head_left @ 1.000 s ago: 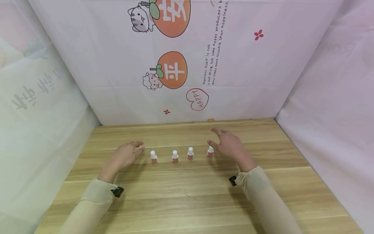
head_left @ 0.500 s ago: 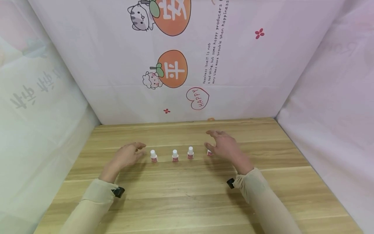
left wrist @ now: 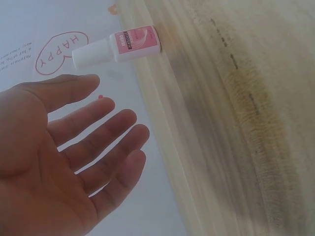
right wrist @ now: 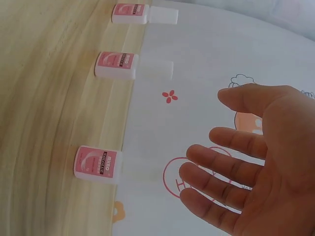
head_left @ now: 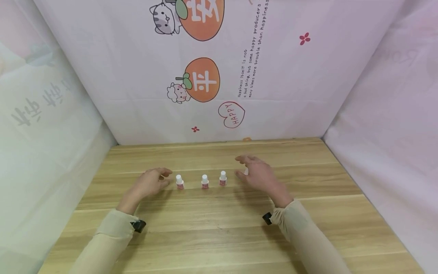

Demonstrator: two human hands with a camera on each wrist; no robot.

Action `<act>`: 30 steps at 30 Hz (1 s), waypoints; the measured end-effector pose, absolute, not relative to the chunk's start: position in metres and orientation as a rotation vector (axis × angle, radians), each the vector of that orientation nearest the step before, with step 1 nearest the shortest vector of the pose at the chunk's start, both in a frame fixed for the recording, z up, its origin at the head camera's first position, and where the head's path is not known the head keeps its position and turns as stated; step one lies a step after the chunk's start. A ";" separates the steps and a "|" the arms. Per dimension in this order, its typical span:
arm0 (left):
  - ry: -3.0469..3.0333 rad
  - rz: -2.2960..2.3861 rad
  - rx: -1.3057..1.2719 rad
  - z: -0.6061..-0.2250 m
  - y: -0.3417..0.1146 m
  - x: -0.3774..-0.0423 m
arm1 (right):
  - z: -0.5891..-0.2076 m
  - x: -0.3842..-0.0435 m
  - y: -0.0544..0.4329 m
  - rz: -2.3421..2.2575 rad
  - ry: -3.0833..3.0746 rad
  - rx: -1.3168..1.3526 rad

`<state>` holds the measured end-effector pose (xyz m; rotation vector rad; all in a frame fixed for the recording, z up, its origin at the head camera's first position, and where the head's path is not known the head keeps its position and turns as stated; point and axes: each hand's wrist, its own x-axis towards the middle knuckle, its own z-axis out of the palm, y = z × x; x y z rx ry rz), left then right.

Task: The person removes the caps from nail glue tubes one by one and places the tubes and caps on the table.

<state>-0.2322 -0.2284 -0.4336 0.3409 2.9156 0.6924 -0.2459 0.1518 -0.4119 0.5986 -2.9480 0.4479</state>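
Observation:
Small white glue bottles with pink labels stand upright in a loose row on the wooden table (head_left: 212, 220). In the head view these are the left bottle (head_left: 180, 182), the middle bottle (head_left: 205, 182) and another bottle (head_left: 223, 179) to its right. My left hand (head_left: 148, 184) hovers just left of the row, thumb and fingers spread apart; its palm (left wrist: 34, 172) holds nothing. My right hand (head_left: 260, 176) is at the row's right end, also with fingers spread and nothing in its palm (right wrist: 290, 162). It hides most of the rightmost bottle, whose white cap (head_left: 246, 171) shows beside the thumb.
A printed white cloth (head_left: 280, 76) hangs behind the table's back edge, with pale cloth sides (head_left: 51, 133) at left and right. A black wrist camera (head_left: 138, 225) sits at my left cuff, and a second black camera (head_left: 267, 218) at my right.
My right hand has moved left and slightly toward me, covering more of the rightmost bottle. My left hand has shifted slightly right toward the left bottle. The bottles stand where they were.

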 end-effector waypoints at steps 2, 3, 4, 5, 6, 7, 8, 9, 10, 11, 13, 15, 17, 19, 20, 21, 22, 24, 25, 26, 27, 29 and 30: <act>2.916 0.695 0.345 -0.435 -0.229 -0.233 | -0.413 -0.245 0.150 0.447 -2.944 0.607; 2.917 0.696 0.348 -0.436 -0.229 -0.233 | -0.414 -0.245 0.149 0.449 -2.945 0.611; 2.916 0.698 0.349 -0.437 -0.230 -0.233 | -0.415 -0.245 0.149 0.447 -2.946 0.615; 2.916 0.696 0.351 -0.438 -0.230 -0.234 | -0.415 -0.245 0.148 0.449 -2.949 0.614; 2.913 0.699 0.354 -0.439 -0.230 -0.234 | -0.416 -0.245 0.147 0.457 -2.951 0.613; 2.907 0.705 0.356 -0.440 -0.230 -0.235 | -0.416 -0.244 0.147 0.465 -2.954 0.609; 2.902 0.709 0.355 -0.441 -0.230 -0.235 | -0.417 -0.244 0.146 0.474 -2.959 0.607; 2.900 0.712 0.357 -0.443 -0.230 -0.235 | -0.417 -0.243 0.145 0.481 -2.964 0.604; 2.898 0.712 0.360 -0.444 -0.229 -0.235 | -0.418 -0.243 0.144 0.486 -2.963 0.606; 2.900 0.707 0.364 -0.445 -0.229 -0.235 | -0.418 -0.242 0.143 0.491 -2.961 0.609; 2.903 0.704 0.368 -0.448 -0.227 -0.235 | -0.420 -0.240 0.142 0.490 -2.949 0.618; 2.912 0.692 0.377 -0.450 -0.226 -0.236 | -0.422 -0.239 0.141 0.480 -2.928 0.632; 2.921 0.679 0.386 -0.451 -0.225 -0.236 | -0.424 -0.239 0.141 0.476 -2.904 0.643; 2.926 0.677 0.392 -0.453 -0.224 -0.237 | -0.424 -0.238 0.140 0.478 -2.889 0.652; 2.933 0.670 0.401 -0.454 -0.224 -0.238 | -0.424 -0.238 0.139 0.480 -2.886 0.656; 2.938 0.667 0.411 -0.456 -0.224 -0.239 | -0.425 -0.238 0.139 0.485 -2.884 0.659; 2.941 0.669 0.418 -0.457 -0.224 -0.239 | -0.425 -0.237 0.138 0.489 -2.884 0.663; 2.944 0.675 0.432 -0.461 -0.223 -0.240 | -0.425 -0.237 0.137 0.487 -2.888 0.673; 2.947 0.676 0.436 -0.462 -0.223 -0.240 | -0.425 -0.236 0.137 0.486 -2.889 0.677; 2.949 0.675 0.442 -0.463 -0.223 -0.240 | -0.426 -0.236 0.136 0.481 -2.888 0.682; 2.948 0.678 0.449 -0.464 -0.222 -0.240 | -0.426 -0.236 0.136 0.479 -2.887 0.686; 2.951 0.679 0.450 -0.466 -0.222 -0.240 | -0.428 -0.236 0.135 0.471 -2.879 0.696; 2.953 0.678 0.450 -0.466 -0.221 -0.240 | -0.428 -0.236 0.135 0.470 -2.874 0.700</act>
